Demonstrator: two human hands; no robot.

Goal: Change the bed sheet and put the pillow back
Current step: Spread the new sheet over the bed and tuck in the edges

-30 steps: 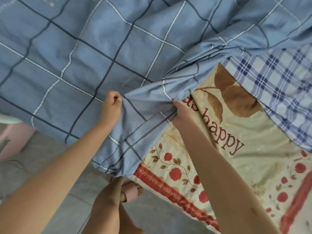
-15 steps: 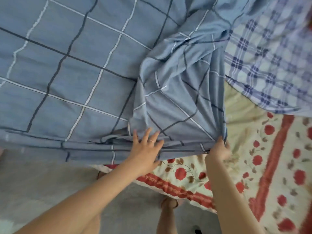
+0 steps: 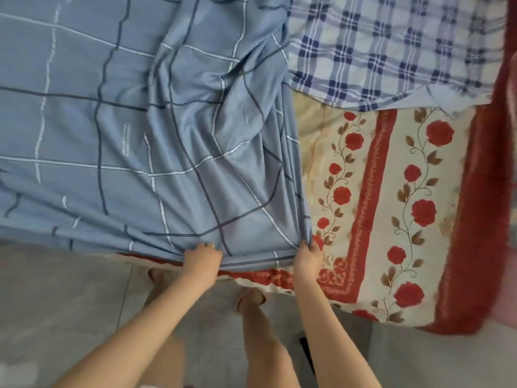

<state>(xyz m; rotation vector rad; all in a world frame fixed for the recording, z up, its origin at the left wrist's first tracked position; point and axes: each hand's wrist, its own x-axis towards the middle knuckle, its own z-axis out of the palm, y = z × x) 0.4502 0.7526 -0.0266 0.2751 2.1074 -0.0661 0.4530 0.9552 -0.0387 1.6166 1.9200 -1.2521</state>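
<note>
Both left hand (image 3: 202, 257) and right hand (image 3: 307, 257) pinch blue sheet (image 3: 167, 135); floral blanket (image 3: 391, 205), plaid cloth (image 3: 391, 46) seemingly beneath.

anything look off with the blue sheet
The blue sheet is bunched into slanting folds near its right edge, so its grid lines run askew there. It stops short, leaving the floral cover uncovered. The left hand and right hand grip its near edge.
</note>
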